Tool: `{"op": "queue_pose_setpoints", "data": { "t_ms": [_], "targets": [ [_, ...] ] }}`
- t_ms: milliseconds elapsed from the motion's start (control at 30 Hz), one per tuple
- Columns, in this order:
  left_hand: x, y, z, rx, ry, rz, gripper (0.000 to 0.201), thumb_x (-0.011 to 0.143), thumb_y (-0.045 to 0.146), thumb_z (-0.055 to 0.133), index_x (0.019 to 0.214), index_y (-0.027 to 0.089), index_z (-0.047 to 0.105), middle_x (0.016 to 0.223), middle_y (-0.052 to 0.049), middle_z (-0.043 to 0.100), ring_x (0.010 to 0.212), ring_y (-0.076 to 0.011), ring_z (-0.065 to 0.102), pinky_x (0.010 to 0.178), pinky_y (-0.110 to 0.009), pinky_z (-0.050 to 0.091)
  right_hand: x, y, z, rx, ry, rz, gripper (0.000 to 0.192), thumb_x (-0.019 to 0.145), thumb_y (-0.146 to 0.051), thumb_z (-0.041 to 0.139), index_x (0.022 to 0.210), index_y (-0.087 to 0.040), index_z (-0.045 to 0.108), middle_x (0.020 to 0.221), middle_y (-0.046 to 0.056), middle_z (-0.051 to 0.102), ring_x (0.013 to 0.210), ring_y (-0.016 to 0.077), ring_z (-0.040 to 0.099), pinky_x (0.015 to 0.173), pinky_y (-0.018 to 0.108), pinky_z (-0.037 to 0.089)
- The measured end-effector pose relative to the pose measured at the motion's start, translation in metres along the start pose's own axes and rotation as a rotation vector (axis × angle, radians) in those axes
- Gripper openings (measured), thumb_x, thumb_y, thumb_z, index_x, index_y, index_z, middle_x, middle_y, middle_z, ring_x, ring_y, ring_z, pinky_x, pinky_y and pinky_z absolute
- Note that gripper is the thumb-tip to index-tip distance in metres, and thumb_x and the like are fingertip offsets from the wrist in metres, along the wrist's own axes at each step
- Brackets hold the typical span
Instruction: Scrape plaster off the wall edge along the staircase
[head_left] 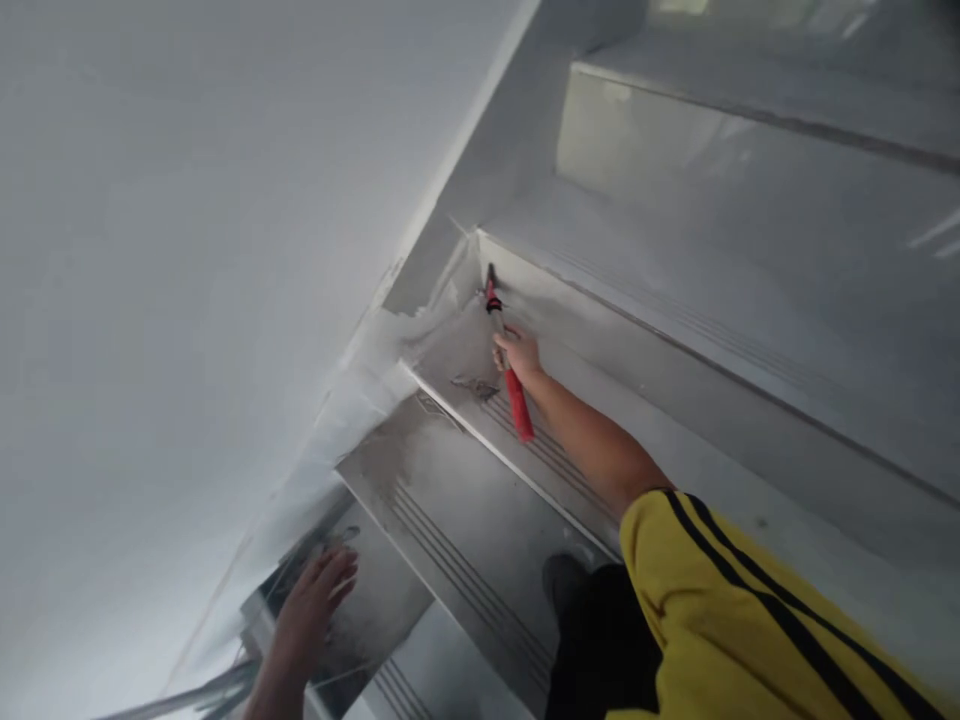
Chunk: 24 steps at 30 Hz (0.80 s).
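Note:
My right hand (519,354) is closed around the middle of a long red-handled tool (519,405). The tool has a red grip at its lower end, a grey shaft and a narrow red and black head. Its kind is not clear. The head points at the inner corner where a stair riser (540,285) meets the wall-side skirting (450,280). Lower left, my left hand (322,585) hangs over the lower steps with fingers loosely bent and apart, and I see nothing in it.
A pale wall (187,250) slopes along the left. Tiled steps (442,480) with grooved edges run down toward the bottom, and more rise at upper right. Small debris (478,387) lies on the tread under the tool. My dark shoe (564,580) rests on a step. Dark long pieces (217,690) are at lower left.

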<state>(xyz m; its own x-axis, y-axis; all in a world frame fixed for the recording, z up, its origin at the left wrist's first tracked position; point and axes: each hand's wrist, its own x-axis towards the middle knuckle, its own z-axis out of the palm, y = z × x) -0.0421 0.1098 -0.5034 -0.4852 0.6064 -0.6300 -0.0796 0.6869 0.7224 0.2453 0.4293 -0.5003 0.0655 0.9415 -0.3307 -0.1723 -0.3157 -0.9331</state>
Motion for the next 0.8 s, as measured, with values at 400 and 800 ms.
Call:
{"op": "queue_pose_setpoints", "data": {
  "t_ms": [400, 800],
  "targets": [
    [-0.019, 0.001, 0.009, 0.058, -0.071, -0.058, 0.077, 0.04, 0.071, 0.067, 0.092, 0.014, 0.06, 0.096, -0.011, 0.065, 0.095, -0.029, 0.06, 0.084, -0.038, 0.047, 0.004, -0.012, 0.027, -0.005, -0.012, -0.032, 0.042, 0.077, -0.026, 0.06, 0.117, -0.016, 0.048, 0.045, -0.009, 0.049, 0.034, 0.0086, 0.045, 0.033, 0.016, 0.036],
    [-0.006, -0.016, 0.016, 0.273, -0.128, 0.128, 0.072, 0.05, 0.077, 0.061, 0.089, 0.016, 0.063, 0.091, -0.01, 0.067, 0.09, -0.029, 0.062, 0.077, -0.038, 0.051, -0.019, -0.011, 0.034, -0.271, -0.083, -0.173, 0.052, 0.074, -0.016, 0.053, 0.126, -0.019, 0.047, 0.054, -0.009, 0.048, 0.037, 0.0064, 0.046, 0.037, 0.015, 0.036]
  ]
}}
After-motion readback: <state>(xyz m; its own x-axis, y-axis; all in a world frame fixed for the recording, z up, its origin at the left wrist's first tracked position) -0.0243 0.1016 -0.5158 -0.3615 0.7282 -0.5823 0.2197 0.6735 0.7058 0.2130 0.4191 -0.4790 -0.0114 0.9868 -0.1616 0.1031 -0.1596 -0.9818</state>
